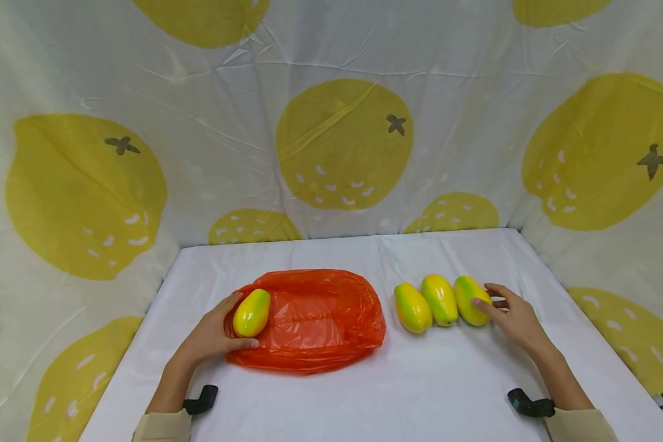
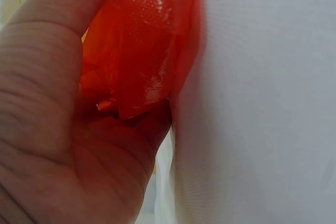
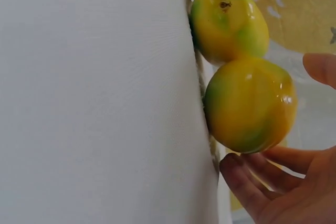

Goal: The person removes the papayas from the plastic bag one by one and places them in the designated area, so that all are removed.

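A red plastic bag [image 1: 309, 319] lies spread on the table with its mouth open. One yellow-green papaya [image 1: 252, 313] rests in its left end. My left hand [image 1: 215, 328] grips that end, the thumb along the near side and the fingers at the far side; in the left wrist view the bag [image 2: 142, 51] sits in the curve of the hand. To the right of the bag, three more papayas stand side by side. Around the rightmost papaya [image 1: 471, 301], my right hand [image 1: 516, 316] has its thumb and fingers spread. In the right wrist view the thumb is apart from this papaya [image 3: 251, 106], while fingertips are close beneath it.
The left papaya [image 1: 412, 308] and middle papaya [image 1: 439, 299] of the row sit close to the rightmost one. A white cloth covers the table [image 1: 364, 399]. Lemon-print curtains [image 1: 447, 141] rise behind it and on both sides.
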A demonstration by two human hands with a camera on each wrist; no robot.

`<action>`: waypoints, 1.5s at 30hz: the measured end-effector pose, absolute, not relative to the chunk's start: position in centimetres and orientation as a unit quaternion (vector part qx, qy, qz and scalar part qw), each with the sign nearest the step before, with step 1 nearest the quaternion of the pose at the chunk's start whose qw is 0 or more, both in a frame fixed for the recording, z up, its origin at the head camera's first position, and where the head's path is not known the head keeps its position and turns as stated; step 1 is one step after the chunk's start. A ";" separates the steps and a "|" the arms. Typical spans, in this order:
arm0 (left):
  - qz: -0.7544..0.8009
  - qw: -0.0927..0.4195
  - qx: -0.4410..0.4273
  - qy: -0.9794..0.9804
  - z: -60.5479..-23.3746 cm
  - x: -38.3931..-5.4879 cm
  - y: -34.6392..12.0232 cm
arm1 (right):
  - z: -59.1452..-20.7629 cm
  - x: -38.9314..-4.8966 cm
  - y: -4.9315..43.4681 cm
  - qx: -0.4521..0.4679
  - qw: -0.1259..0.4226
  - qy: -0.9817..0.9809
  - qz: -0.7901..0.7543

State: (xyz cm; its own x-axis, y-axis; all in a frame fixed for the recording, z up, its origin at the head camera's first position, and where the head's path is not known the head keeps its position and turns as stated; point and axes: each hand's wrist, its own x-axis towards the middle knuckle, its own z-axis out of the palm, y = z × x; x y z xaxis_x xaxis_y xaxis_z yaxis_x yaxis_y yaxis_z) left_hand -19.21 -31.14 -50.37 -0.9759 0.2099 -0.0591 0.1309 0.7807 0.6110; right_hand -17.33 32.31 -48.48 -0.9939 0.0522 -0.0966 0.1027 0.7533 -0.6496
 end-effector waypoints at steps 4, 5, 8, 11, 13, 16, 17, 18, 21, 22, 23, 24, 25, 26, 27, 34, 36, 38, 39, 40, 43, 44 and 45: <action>0.318 0.062 0.090 0.942 -50.3 -19.2 -31.2 | -48.1 -17.4 32.2 0.039 0.023 0.933 -0.358; 0.318 0.061 0.090 0.942 -50.3 -19.2 -31.2 | -48.0 -17.4 32.1 0.037 0.017 0.932 -0.360; 0.319 0.060 0.091 0.941 -50.2 -19.1 -31.2 | -47.7 -17.5 32.0 0.031 -0.003 0.929 -0.368; 0.318 0.057 0.094 0.942 -50.1 -19.1 -31.2 | -47.4 -17.6 31.8 0.026 -0.023 0.928 -0.371; 0.317 0.056 0.095 0.942 -50.1 -19.1 -31.2 | -47.2 -17.6 31.7 0.024 -0.036 0.927 -0.372; 0.310 0.057 0.098 0.944 -50.1 -19.1 -31.3 | -47.0 -17.6 31.5 0.028 -0.053 0.926 -0.373; 0.309 0.058 0.097 0.944 -50.1 -19.1 -31.3 | -46.9 -17.6 31.4 0.031 -0.058 0.925 -0.375; 0.308 0.058 0.097 0.945 -50.2 -19.1 -31.4 | -46.8 -17.7 31.4 0.034 -0.062 0.923 -0.378; 0.303 0.060 0.097 0.946 -50.2 -19.2 -31.3 | -46.5 -17.7 31.2 0.035 -0.072 0.919 -0.385; 0.303 0.059 0.097 0.946 -50.2 -19.2 -31.3 | -46.4 -17.8 31.1 0.034 -0.074 0.920 -0.384; 0.302 0.058 0.097 0.946 -50.2 -19.3 -31.3 | -46.3 -17.8 31.1 0.032 -0.078 0.919 -0.384; 0.302 0.057 0.098 0.946 -50.1 -19.3 -31.3 | -46.2 -17.9 31.0 0.027 -0.082 0.919 -0.386; 0.302 0.056 0.098 0.947 -50.1 -19.3 -31.2 | -46.0 -17.9 30.9 0.024 -0.085 0.918 -0.386; 0.303 0.055 0.098 0.946 -50.1 -19.3 -31.2 | -45.9 -18.0 30.8 0.019 -0.088 0.918 -0.387; 0.304 0.054 0.099 0.946 -50.1 -19.3 -31.2 | -45.8 -18.1 30.7 0.014 -0.091 0.917 -0.389; 0.319 0.059 0.093 0.941 -50.1 -19.2 -30.9 | -44.9 -18.4 29.4 -0.017 -0.131 0.910 -0.394; 0.324 0.062 0.091 0.940 -50.0 -19.1 -30.9 | -44.8 -18.5 29.0 -0.020 -0.141 0.906 -0.398; 0.323 0.063 0.091 0.940 -49.9 -19.0 -30.9 | -44.8 -18.6 28.6 -0.025 -0.145 0.903 -0.404; 0.323 0.063 0.091 0.940 -49.9 -19.0 -30.9 | -44.8 -18.7 28.3 -0.027 -0.144 0.902 -0.407; 0.321 0.062 0.092 0.940 -49.8 -19.0 -31.0 | -44.8 -18.8 28.1 -0.029 -0.143 0.900 -0.411; 0.319 0.060 0.093 0.941 -49.9 -19.0 -31.0 | -44.9 -18.9 27.2 -0.032 -0.135 0.901 -0.410; 0.319 0.059 0.094 0.941 -49.9 -19.0 -31.0 | -44.8 -19.0 26.9 -0.035 -0.132 0.901 -0.412; 0.320 0.059 0.093 0.941 -49.9 -19.0 -31.0 | -44.8 -19.0 26.6 -0.038 -0.128 0.900 -0.414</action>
State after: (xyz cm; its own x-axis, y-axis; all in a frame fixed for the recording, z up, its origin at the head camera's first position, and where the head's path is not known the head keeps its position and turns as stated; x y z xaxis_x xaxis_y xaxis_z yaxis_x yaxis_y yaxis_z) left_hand -18.96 -30.96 -49.91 -0.9759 0.2124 -0.0507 0.1374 0.7778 0.6133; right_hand -19.04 26.60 -44.82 -0.9646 0.0375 0.2611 -0.1738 0.6540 -0.7362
